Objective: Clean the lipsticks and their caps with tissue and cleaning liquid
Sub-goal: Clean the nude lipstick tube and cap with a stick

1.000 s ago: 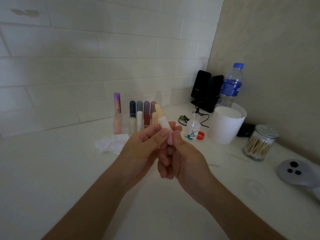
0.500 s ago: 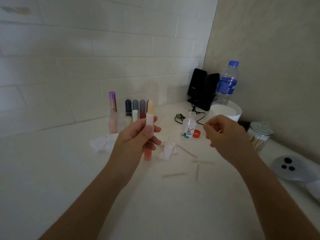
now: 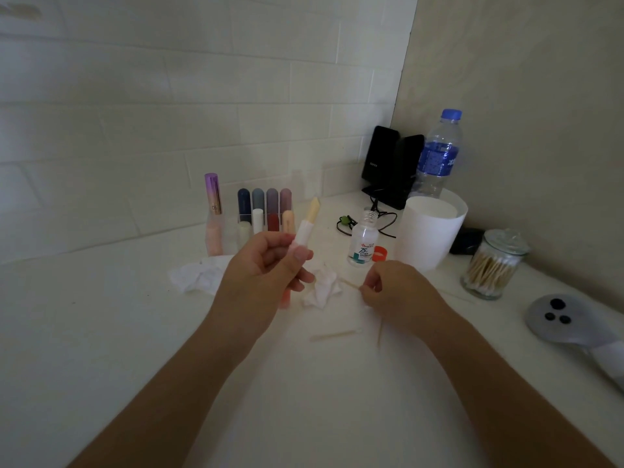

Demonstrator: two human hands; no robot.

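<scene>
Your right hand [image 3: 401, 295] has dropped to the counter [image 3: 135, 332] beside the tissue [image 3: 322, 290], fingers pinched on a swab [image 3: 350, 284]. Your left hand [image 3: 260, 275] holds the lipstick [image 3: 305, 228] tilted above mid-counter, fingers clamped round it, bullet out. Looks like detail cleaning; next, wet that swab at the open bottle [image 3: 363, 243] toward the back corner.

You are looking at these, all on the white counter [image 3: 101, 332]:
- Back corner: two black speakers [image 3: 388, 163] are standing against the tiled wall [image 3: 135, 96], with a black cable [image 3: 358, 224] trailing in front of them.
- A blue-capped water bottle [image 3: 439, 153] is standing just behind a white cup [image 3: 430, 228].
- To your right: a lidded glass jar [image 3: 494, 265] is holding cotton swabs.
- A grey device [image 3: 567, 319] with three black dots is lying near the jar.
- One loose swab [image 3: 334, 335] is lying flat.
</scene>
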